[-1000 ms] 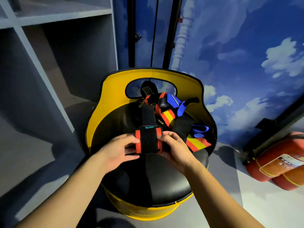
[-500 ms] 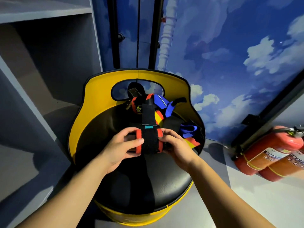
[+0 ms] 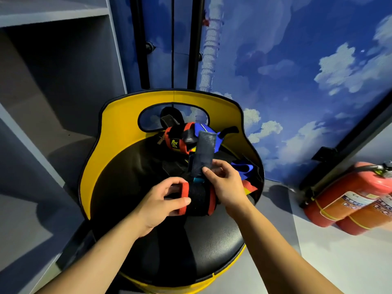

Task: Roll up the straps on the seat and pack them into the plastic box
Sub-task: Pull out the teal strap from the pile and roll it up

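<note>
A rolled black strap with red edges [image 3: 199, 199] lies on the black seat [image 3: 207, 245] of a yellow-backed chair. My left hand [image 3: 161, 205] grips the roll's left end. My right hand [image 3: 224, 183] pinches the strap's loose black tail [image 3: 203, 153], which stands up from the roll. Behind them lies a pile of other straps: a red and black roll [image 3: 177, 137], blue ones [image 3: 244, 167] and a red and yellow one. No plastic box is in view.
The chair's yellow backrest [image 3: 118, 128] curves around the seat. Grey shelving [image 3: 53, 85] stands to the left. Two red fire extinguishers [image 3: 347, 200] lie on the floor at the right, under a blue cloud-painted wall.
My right hand has left the roll's right end and lifted the loose black tail upward. My left hand still holds the roll. The view has shifted slightly.
</note>
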